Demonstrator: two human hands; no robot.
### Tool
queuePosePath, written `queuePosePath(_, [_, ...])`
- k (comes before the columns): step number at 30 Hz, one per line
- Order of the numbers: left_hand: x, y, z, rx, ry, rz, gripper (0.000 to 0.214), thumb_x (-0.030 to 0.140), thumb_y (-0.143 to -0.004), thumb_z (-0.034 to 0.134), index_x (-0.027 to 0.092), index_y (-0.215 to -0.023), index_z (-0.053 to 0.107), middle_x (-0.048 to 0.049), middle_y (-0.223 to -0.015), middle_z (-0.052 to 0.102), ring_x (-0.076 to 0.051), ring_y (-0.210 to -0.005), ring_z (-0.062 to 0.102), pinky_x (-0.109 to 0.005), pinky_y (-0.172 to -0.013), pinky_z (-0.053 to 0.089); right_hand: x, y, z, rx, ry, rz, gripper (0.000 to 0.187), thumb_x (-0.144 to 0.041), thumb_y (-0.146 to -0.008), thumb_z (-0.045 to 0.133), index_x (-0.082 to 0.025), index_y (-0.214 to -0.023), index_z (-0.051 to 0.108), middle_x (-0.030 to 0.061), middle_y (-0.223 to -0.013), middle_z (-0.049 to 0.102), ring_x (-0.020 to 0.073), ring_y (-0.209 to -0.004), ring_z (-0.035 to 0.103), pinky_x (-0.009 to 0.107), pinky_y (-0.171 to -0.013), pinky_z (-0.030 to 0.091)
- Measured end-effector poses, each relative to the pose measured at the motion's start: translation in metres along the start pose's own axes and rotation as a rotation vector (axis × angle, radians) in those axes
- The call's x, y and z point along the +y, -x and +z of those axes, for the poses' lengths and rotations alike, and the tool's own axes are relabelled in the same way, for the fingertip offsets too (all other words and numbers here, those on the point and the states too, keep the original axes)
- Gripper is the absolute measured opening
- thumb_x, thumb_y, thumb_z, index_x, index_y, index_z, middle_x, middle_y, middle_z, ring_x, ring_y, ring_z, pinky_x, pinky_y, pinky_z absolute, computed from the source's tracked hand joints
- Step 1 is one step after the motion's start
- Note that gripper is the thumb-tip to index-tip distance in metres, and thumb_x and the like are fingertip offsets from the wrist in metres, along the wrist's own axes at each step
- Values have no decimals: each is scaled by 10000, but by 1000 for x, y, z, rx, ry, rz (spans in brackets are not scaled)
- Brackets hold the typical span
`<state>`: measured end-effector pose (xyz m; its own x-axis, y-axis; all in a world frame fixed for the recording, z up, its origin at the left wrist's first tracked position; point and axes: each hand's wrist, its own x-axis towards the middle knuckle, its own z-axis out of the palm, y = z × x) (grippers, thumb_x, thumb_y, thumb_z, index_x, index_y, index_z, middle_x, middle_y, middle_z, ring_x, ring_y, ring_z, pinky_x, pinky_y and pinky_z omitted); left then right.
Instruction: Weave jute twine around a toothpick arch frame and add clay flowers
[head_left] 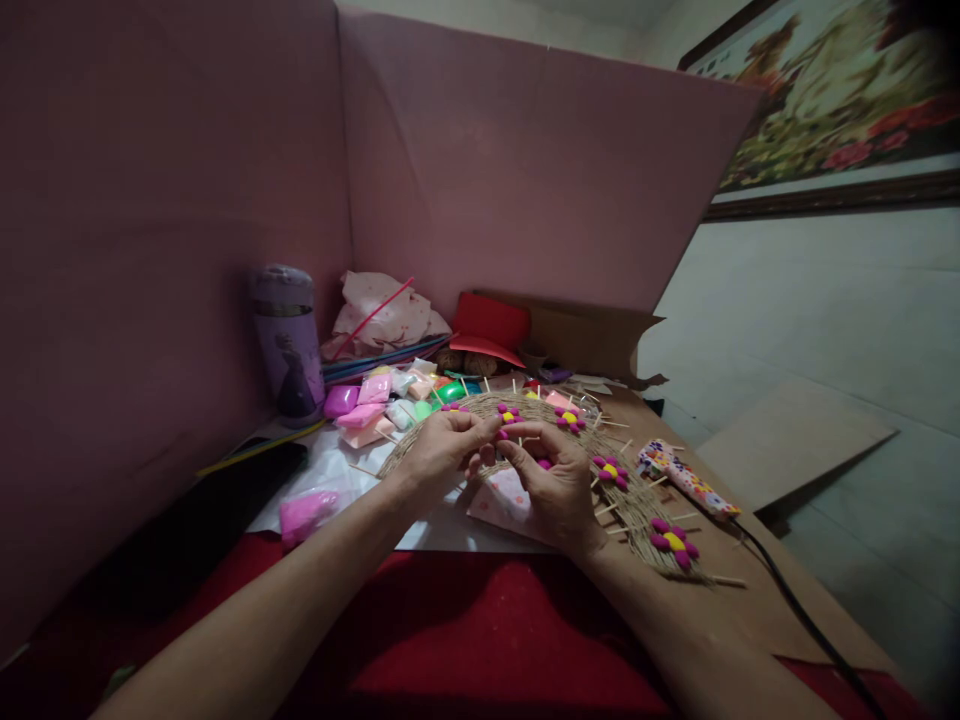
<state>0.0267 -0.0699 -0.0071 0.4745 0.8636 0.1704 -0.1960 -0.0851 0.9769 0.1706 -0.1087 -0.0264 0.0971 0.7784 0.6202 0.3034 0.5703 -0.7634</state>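
As two hands pinch one lump, four yellow-centred flowers show.

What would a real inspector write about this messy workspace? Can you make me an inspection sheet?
Surface: red cloth in front, with a white sheet and brown board beyond.
Job's things: curved twine band bearing magenta-and-yellow flowers, with thin sticks poking out; small magenta piece at the fingertips.
Clutter: colourful packets behind and left of the band; purple tumbler upright at left.
Hands: left hand and right hand meet at the piece; which one grips it, I can't tell.
Cables: black cable runs from a flower-patterned object.
Surroundings: pink panels, framed picture, pale wall.
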Motion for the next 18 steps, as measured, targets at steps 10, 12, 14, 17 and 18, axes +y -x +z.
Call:
queuePosePath(10, [5, 1, 3, 36, -33, 33, 407, 489, -737, 612, 115, -585, 556, 9, -497, 508, -42, -400, 376, -198, -407, 237, 0, -1, 0, 17, 28, -31, 123, -304, -791, 635, -200, -857, 642, 9, -747, 657, 136, -621, 597, 248, -542, 458])
queuePosePath(12, [5, 1, 2, 32, -38, 39, 402, 480, -724, 629, 119, -568, 543, 14, -483, 502, -41, -396, 368, -197, -406, 236, 1, 1, 0, 9, 58, -41, 125, -303, -795, 631, -198, -861, 645, 20, -772, 661, 146, -652, 608, 257, -563, 467])
queuePosePath(14, [3, 0, 2, 13, -26, 35, 388, 467, -709, 650, 123, -567, 540, 22, -471, 491, -41, -394, 364, -196, -407, 237, 2, 2, -1, -7, 85, -46, 125, -302, -799, 626, -197, -865, 645, 20, -753, 658, 142, -626, 597, 258, -555, 460])
queuePosePath(17, [3, -1, 1, 19, -30, 27, 386, 478, -712, 642, 123, -584, 559, 27, -466, 479, -44, -397, 367, -195, -407, 236, 2, 2, -1, -23, 113, -51, 123, -299, -802, 624, -201, -872, 644, 9, -714, 650, 130, -579, 572, 251, -531, 443])
queuePosePath(18, [6, -2, 0, 59, -39, 30, 382, 482, -714, 636, 124, -599, 570, 25, -477, 490, -45, -397, 369, -196, -408, 239, 3, 2, -1, -12, 122, -52, 123, -302, -802, 624, -203, -872, 644, 9, -723, 652, 129, -581, 569, 249, -529, 439])
